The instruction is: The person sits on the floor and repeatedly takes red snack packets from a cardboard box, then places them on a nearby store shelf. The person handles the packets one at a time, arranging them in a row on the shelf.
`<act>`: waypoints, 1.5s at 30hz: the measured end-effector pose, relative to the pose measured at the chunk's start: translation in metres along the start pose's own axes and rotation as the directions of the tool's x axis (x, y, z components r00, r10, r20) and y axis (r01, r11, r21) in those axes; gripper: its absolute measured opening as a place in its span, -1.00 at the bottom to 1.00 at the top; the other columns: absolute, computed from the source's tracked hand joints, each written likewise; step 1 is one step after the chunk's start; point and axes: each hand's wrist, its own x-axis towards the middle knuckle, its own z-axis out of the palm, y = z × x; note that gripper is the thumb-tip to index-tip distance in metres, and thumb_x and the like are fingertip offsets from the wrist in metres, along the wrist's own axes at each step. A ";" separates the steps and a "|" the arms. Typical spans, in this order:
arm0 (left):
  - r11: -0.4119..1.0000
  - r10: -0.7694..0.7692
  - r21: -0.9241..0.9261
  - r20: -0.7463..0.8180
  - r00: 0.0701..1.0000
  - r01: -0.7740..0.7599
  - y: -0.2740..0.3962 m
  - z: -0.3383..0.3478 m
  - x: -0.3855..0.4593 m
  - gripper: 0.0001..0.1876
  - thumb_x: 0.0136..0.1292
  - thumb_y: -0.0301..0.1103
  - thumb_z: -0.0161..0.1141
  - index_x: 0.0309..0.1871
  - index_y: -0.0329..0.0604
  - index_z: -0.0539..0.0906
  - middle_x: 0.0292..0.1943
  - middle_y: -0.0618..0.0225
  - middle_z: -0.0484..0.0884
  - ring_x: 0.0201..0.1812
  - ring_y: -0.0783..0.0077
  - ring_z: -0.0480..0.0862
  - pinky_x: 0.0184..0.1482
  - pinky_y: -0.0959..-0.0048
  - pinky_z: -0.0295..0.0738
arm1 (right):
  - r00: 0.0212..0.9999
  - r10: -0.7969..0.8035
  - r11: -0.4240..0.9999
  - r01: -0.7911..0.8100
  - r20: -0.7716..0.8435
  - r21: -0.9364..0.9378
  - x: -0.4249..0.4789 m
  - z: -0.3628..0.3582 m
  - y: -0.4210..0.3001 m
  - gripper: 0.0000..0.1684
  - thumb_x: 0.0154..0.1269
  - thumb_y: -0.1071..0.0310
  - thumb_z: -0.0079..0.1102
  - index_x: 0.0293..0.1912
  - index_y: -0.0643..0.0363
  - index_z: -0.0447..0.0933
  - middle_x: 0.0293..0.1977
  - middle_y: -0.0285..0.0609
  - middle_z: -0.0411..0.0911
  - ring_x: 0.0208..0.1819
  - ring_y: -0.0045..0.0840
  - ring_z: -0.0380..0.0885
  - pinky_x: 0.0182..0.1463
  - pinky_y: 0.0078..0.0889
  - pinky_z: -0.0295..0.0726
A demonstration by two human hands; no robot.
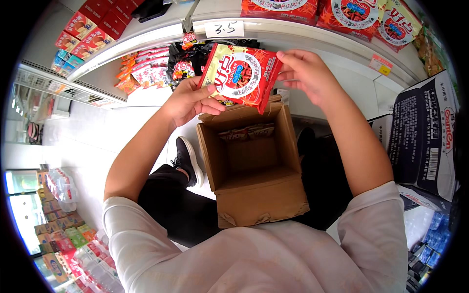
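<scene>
A red and pale-yellow snack packet (238, 75) with printed writing is held above an open cardboard box, tilted so its front faces me. My left hand (192, 97) grips its left end, thumb on the front and fingers beneath. At its upper right corner is my right hand (304, 75), thumb and fingers at the packet's edge. The cardboard box (262, 201) stands between my legs with its near flap folded out towards me. Several similar packets (247, 132) lie against the far inner wall of the box; much of its inside is in shadow.
White shelving (307, 31) curves across in front, with more red packets (280, 5) on the upper shelf. Black snack bags (183, 62) and white-and-orange packets (146, 71) fill the lower shelf at left. Large dark cartons (421, 135) stand close on my right.
</scene>
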 end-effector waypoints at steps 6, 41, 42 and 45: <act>0.997 0.023 -0.071 -0.103 0.994 -0.030 0.001 0.004 0.005 -0.75 0.55 -0.31 0.14 0.09 -0.32 0.57 -0.10 -0.01 0.77 -0.11 0.10 0.83 -0.13 0.30 0.81 | 0.962 0.188 0.952 -0.229 0.198 0.205 0.002 0.014 0.019 -0.68 0.41 0.11 0.35 0.02 0.04 0.57 0.00 -0.21 0.65 -0.03 -0.45 0.63 0.07 -0.25 0.60; 0.984 0.148 0.119 -0.150 0.977 -0.131 0.003 -0.006 0.005 -0.84 0.52 -0.29 0.20 -0.12 -0.20 0.61 -0.51 0.41 0.64 -0.49 0.53 0.64 -0.40 0.49 0.62 | 0.939 0.216 0.976 -0.206 0.269 -0.065 0.000 0.013 0.014 -0.67 0.35 0.42 0.36 0.06 0.15 0.52 -0.25 -0.31 0.62 -0.34 -0.71 0.45 -0.25 -0.55 0.48; 0.987 0.142 0.100 -0.156 0.977 -0.128 0.003 -0.006 0.005 -0.84 0.52 -0.30 0.20 -0.11 -0.21 0.62 -0.50 0.40 0.65 -0.48 0.52 0.65 -0.40 0.49 0.63 | 0.940 0.212 0.977 -0.202 0.269 -0.063 0.000 0.012 0.015 -0.67 0.35 0.42 0.36 0.07 0.15 0.52 -0.25 -0.30 0.62 -0.34 -0.71 0.45 -0.25 -0.55 0.48; 0.977 0.147 0.183 -0.227 0.963 -0.106 0.005 -0.004 0.006 -0.84 0.52 -0.34 0.18 -0.05 -0.25 0.63 -0.35 0.26 0.73 -0.34 0.37 0.78 -0.32 0.44 0.72 | 0.945 0.214 0.977 -0.199 0.249 -0.083 0.001 0.013 0.016 -0.66 0.34 0.42 0.37 0.06 0.15 0.52 -0.24 -0.29 0.64 -0.34 -0.72 0.45 -0.26 -0.55 0.50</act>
